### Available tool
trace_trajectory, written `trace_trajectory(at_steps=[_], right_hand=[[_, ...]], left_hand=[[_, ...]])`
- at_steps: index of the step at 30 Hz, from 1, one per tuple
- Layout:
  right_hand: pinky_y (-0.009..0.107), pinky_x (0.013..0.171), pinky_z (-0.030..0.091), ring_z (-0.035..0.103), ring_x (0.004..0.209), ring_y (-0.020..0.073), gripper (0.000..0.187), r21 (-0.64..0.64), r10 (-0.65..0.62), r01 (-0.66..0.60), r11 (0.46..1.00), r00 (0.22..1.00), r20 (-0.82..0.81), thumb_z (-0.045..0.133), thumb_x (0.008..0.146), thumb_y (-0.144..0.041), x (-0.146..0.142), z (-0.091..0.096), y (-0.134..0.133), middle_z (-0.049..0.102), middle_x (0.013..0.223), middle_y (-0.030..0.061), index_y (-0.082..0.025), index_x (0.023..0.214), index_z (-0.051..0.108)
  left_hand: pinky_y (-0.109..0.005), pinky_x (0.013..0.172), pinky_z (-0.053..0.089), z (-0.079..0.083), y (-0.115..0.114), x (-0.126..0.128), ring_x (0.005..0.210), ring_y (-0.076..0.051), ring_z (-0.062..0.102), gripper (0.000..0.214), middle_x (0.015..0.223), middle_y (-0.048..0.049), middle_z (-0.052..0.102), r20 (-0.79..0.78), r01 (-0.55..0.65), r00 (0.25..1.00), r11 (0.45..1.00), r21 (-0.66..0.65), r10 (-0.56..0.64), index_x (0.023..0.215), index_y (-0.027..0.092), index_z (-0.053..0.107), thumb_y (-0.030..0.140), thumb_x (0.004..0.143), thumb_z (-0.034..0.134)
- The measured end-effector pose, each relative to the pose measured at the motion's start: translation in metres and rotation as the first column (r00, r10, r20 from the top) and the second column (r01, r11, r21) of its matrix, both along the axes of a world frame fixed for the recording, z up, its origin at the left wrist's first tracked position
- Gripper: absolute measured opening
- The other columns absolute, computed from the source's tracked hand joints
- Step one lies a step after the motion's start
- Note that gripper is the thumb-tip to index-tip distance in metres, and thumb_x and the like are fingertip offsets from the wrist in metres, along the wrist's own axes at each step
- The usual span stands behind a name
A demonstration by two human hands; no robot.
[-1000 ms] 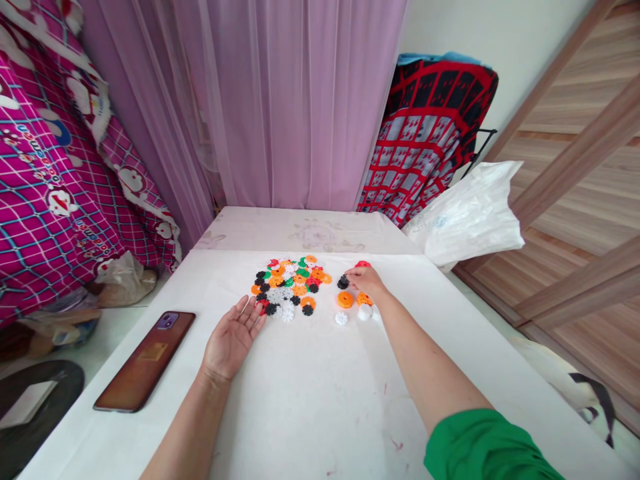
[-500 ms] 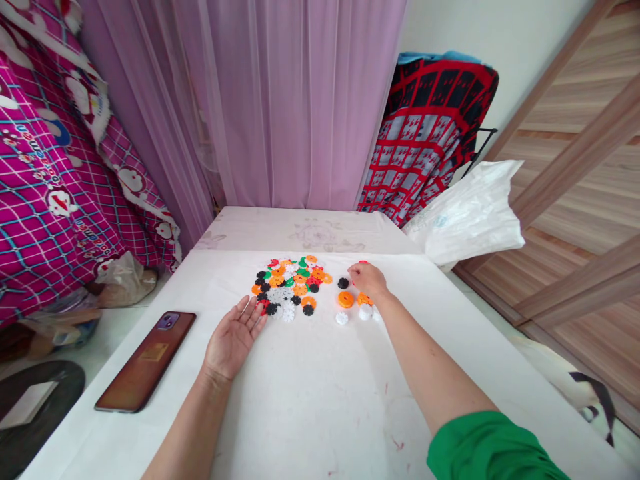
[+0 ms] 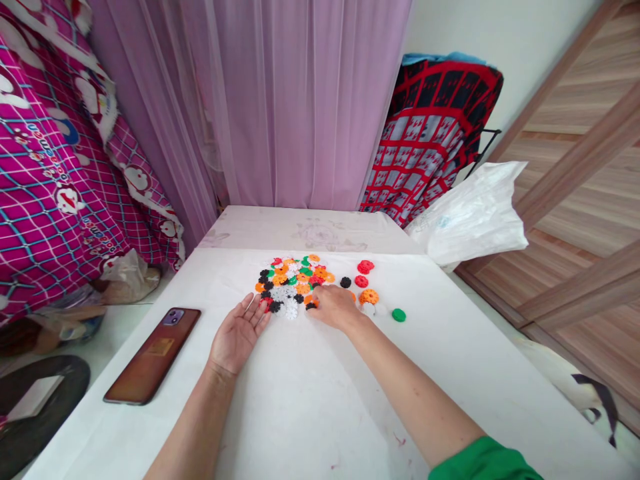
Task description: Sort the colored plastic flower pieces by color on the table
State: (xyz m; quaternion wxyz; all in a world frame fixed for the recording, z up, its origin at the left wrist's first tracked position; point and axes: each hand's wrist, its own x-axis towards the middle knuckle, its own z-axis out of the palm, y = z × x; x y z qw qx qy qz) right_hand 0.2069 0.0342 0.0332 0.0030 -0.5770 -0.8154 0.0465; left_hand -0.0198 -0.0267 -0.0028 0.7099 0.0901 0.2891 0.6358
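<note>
A mixed pile of small notched plastic discs (image 3: pixel 285 292) in orange, white, black, green and red lies on the table. My left hand (image 3: pixel 239 335) rests palm up at the pile's near left edge, fingers stretched out and holding nothing, by a red disc (image 3: pixel 266 303). At the pile's right edge my right hand (image 3: pixel 333 305) is closed, its fingertips pinching at a black disc (image 3: pixel 311 306) beside an orange disc (image 3: pixel 309 300). Right of that hand are sorted-out discs: red discs (image 3: pixel 365 267), a black one (image 3: pixel 345 283), orange ones (image 3: pixel 369 297) and a green one (image 3: pixel 399 315). My right hand partly hides this group.
A brown phone (image 3: pixel 153 357) lies on the left of the white table (image 3: pixel 300 407). A white plastic bag (image 3: pixel 473 213) hangs at the far right corner. Purple curtains (image 3: pixel 300 107) stand behind, and a dark round stool (image 3: pixel 45 407) is at the lower left.
My right hand has moved left from the red discs at the far right to the pile's right edge. The red and green discs on the right are now uncovered. My left hand stays put.
</note>
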Motion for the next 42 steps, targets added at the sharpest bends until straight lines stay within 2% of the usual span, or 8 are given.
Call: trace_trajectory(at_steps=[8, 17, 21, 24, 27, 32, 36, 42], right_hand=[[0.03, 0.072, 0.044, 0.063, 0.094, 0.0231, 0.025, 0.033, -0.076, 0.076, 0.997, 0.997, 0.022, 0.052, 0.08, -0.028, -0.012, -0.007, -0.013, 0.069, 0.1, 0.0082, -0.02, 0.102, 0.062], [0.032, 0.073, 0.045, 0.063, 0.096, 0.0244, 0.026, -0.02, -0.065, 0.066, 0.998, 0.997, 0.044, 0.054, 0.08, -0.028, -0.014, -0.005, -0.01, 0.067, 0.103, 0.0103, -0.018, 0.1, 0.065], [0.031, 0.073, 0.045, 0.064, 0.095, 0.0242, 0.025, 0.006, -0.039, 0.038, 0.999, 0.998, 0.055, 0.053, 0.081, -0.028, -0.013, -0.003, -0.01, 0.068, 0.101, 0.0103, -0.017, 0.099, 0.066], [0.029, 0.074, 0.045, 0.063, 0.096, 0.0226, 0.026, 0.048, -0.073, 0.072, 0.996, 0.997, 0.035, 0.052, 0.084, -0.035, 0.003, 0.006, -0.002, 0.068, 0.104, 0.0091, -0.02, 0.1, 0.067], [0.029, 0.075, 0.044, 0.063, 0.098, 0.0218, 0.029, 0.087, -0.193, 0.189, 0.978, 0.981, 0.034, 0.05, 0.086, -0.036, 0.032, 0.02, 0.017, 0.069, 0.107, 0.0088, -0.021, 0.104, 0.067], [0.027, 0.071, 0.043, 0.064, 0.095, 0.0215, 0.027, 0.028, -0.325, 0.324, 0.946, 0.941, 0.091, 0.053, 0.082, -0.034, 0.075, 0.034, 0.042, 0.07, 0.106, 0.0071, -0.024, 0.1, 0.07], [0.026, 0.069, 0.043, 0.064, 0.094, 0.021, 0.028, 0.007, -0.308, 0.309, 0.951, 0.946, 0.099, 0.053, 0.081, -0.032, 0.084, 0.029, 0.045, 0.071, 0.102, 0.0055, -0.024, 0.101, 0.07], [0.026, 0.073, 0.044, 0.064, 0.096, 0.0204, 0.03, 0.01, -0.291, 0.291, 0.957, 0.953, 0.083, 0.055, 0.079, -0.031, 0.08, 0.021, 0.049, 0.07, 0.105, 0.0049, -0.025, 0.105, 0.07]], left_hand=[[-0.041, 0.096, 0.05, 0.0, 0.0, 0.0, 0.101, -0.019, 0.067, 0.025, 0.103, -0.0057, 0.073, -0.003, -0.003, 1.0, 1.0, -0.001, 0.003, 0.102, 0.018, 0.067, 0.02, 0.09, 0.046], [-0.04, 0.094, 0.051, 0.0, 0.0, 0.0, 0.1, -0.019, 0.067, 0.025, 0.103, -0.0055, 0.073, 0.016, -0.002, 1.0, 1.0, -0.002, 0.002, 0.103, 0.017, 0.068, 0.02, 0.09, 0.045], [-0.04, 0.093, 0.052, 0.001, 0.0, 0.001, 0.1, -0.02, 0.067, 0.025, 0.103, -0.0052, 0.073, 0.001, -0.013, 1.0, 1.0, -0.013, 0.013, 0.102, 0.017, 0.068, 0.02, 0.091, 0.045], [-0.04, 0.092, 0.053, 0.002, 0.0, 0.001, 0.101, -0.02, 0.067, 0.026, 0.105, -0.0049, 0.073, -0.008, -0.018, 1.0, 1.0, -0.023, 0.018, 0.103, 0.017, 0.068, 0.02, 0.091, 0.045], [-0.04, 0.093, 0.052, 0.001, 0.001, 0.0, 0.103, -0.02, 0.066, 0.026, 0.106, -0.0049, 0.073, 0.007, -0.013, 1.0, 1.0, -0.019, 0.013, 0.102, 0.018, 0.068, 0.02, 0.091, 0.045], [-0.041, 0.098, 0.049, -0.004, 0.003, -0.004, 0.107, -0.02, 0.065, 0.025, 0.11, -0.006, 0.072, 0.07, 0.002, 0.998, 1.0, 0.005, -0.002, 0.104, 0.019, 0.068, 0.022, 0.09, 0.048], [-0.042, 0.1, 0.047, -0.008, 0.003, -0.007, 0.11, -0.021, 0.063, 0.025, 0.113, -0.0065, 0.071, 0.107, 0.011, 0.994, 1.0, 0.021, -0.014, 0.106, 0.02, 0.067, 0.024, 0.09, 0.048], [-0.042, 0.102, 0.046, -0.008, 0.002, -0.007, 0.11, -0.021, 0.063, 0.027, 0.112, -0.0066, 0.071, 0.113, 0.023, 0.993, 0.999, 0.027, -0.026, 0.105, 0.019, 0.068, 0.026, 0.092, 0.045]])
